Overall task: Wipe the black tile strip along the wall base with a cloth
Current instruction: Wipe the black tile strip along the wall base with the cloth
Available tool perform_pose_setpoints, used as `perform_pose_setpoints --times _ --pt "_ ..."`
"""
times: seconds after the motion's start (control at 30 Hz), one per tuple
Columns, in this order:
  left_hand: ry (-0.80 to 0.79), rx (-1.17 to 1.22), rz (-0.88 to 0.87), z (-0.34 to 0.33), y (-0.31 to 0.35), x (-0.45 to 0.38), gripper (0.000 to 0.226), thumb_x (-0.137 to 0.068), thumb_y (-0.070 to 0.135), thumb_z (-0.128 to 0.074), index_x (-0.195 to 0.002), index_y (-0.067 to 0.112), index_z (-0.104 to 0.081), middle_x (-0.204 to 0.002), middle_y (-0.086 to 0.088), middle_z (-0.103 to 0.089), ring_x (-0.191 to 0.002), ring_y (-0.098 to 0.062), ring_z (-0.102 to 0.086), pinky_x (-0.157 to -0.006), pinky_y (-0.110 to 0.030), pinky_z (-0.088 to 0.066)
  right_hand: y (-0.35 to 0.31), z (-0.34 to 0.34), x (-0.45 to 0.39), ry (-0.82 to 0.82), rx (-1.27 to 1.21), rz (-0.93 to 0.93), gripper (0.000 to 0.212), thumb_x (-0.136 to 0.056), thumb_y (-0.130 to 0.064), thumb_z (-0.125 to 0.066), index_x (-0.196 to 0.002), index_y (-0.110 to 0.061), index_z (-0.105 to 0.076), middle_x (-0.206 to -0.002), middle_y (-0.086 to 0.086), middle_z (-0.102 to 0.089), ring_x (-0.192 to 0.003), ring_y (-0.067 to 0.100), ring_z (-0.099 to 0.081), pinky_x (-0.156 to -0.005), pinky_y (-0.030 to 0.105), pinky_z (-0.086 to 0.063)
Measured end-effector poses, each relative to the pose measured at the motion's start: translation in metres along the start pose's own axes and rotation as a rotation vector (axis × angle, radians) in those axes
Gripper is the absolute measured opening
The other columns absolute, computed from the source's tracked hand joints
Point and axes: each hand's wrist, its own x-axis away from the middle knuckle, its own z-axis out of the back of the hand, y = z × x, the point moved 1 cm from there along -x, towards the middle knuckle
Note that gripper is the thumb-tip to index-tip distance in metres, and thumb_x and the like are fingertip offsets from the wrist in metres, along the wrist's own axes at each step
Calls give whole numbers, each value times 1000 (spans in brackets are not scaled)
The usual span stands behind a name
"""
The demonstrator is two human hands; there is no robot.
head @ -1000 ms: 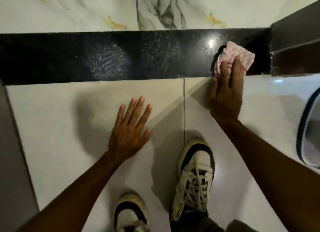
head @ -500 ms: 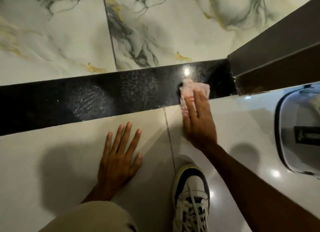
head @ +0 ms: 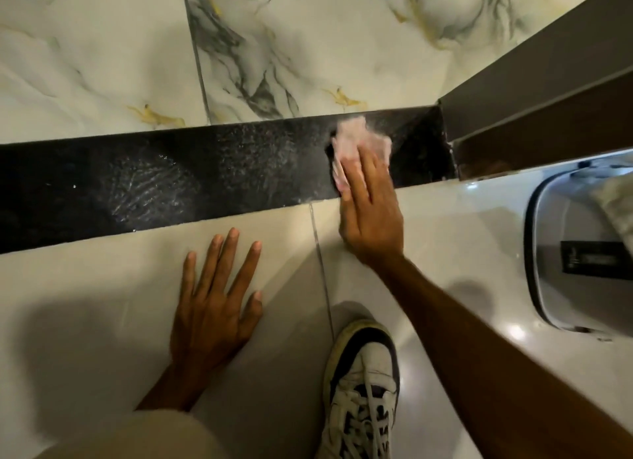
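Observation:
A black speckled tile strip (head: 178,181) runs across the base of the marbled wall, showing streaky wipe marks at its left and middle. My right hand (head: 371,212) presses a pink cloth (head: 356,138) flat against the strip near its right end, fingers over the cloth, which looks blurred. My left hand (head: 215,304) lies flat on the pale floor tile below the strip, fingers spread, holding nothing.
A brown door frame (head: 534,81) closes off the strip's right end. A grey bucket-like container (head: 582,253) sits on the floor at the right edge. My white and black shoe (head: 363,383) stands just below the right hand. A pale trouser knee (head: 130,438) fills the bottom left.
The right hand and cloth have slid from the strip's right end, by the frame, leftward and now a little upward. The view has tilted up the wall. The left hand stays planted.

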Motion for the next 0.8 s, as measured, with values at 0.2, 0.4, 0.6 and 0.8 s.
perform_pose_setpoints --times 0.2,0.4,0.6,0.8 --pt "-11 6 49 4 0 -1 72 -107 48 -37 -173 21 -25 -182 -16 -18 -169 -35 -16 -138 -57 -1 26 17 22 118 -23 -283 53 -114 -22 -43 -164 -5 -38 -176 17 -30 -166 32 -23 -133 57 -32" --pt "51 12 82 -7 -2 1 70 -110 50 -30 -175 25 -20 -183 -13 -17 -171 -30 -12 -139 -56 -4 -53 -29 -60 93 54 -23 60 -114 -37 -25 -169 -12 -30 -178 14 -28 -167 31 -22 -139 52 -15" --pt "61 18 110 1 2 -1 72 -106 44 -40 -174 23 -26 -182 -14 -20 -170 -32 -17 -139 -57 -8 -27 -9 46 3 72 156 55 -112 -27 -45 -165 -13 -41 -173 14 -38 -164 29 -31 -134 50 -34" --pt "75 11 94 0 1 0 74 -105 48 -40 -173 22 -26 -182 -15 -21 -170 -33 -17 -139 -56 -6 -21 -5 -6 135 124 -191 56 -115 -35 -39 -166 -13 -38 -174 19 -34 -163 40 -29 -132 57 -33"
